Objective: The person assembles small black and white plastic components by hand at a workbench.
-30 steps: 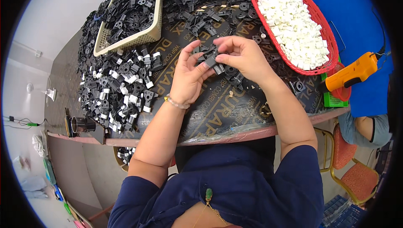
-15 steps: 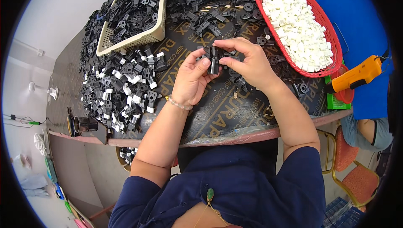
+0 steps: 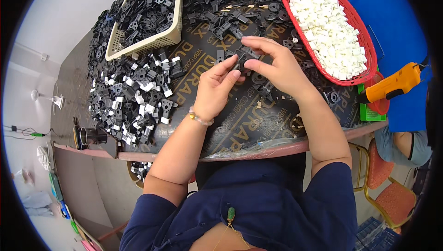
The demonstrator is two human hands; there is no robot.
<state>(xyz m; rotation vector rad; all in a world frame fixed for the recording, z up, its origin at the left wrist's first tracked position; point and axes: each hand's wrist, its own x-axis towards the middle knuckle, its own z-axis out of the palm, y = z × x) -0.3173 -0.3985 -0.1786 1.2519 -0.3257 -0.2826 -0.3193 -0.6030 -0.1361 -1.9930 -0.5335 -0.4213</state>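
Above the middle of the table, a small black plastic part [image 3: 242,59] is held between my two hands. My left hand [image 3: 213,87] pinches its near side between thumb and fingertips. From the right, my right hand [image 3: 281,68] curves round it, thumb against the part and fingers along its far side. Its exact shape is partly covered by my fingers. Loose black plastic parts [image 3: 230,24] lie just beyond my hands. To the left spreads a pile of black parts with white pieces on them [image 3: 138,96].
A cream plastic basket [image 3: 157,42] of black parts stands at the far left. At the right is a red basket [image 3: 308,57] of small white pieces. An orange-yellow power tool [image 3: 392,84] rests beside a green tray [image 3: 369,114]. A dark cup [image 3: 93,137] stands near the left edge.
The black part has turned from upright to tilted in my hands. My left hand has rotated slightly and shifted right, while my right-hand fingers have spread a little wider.
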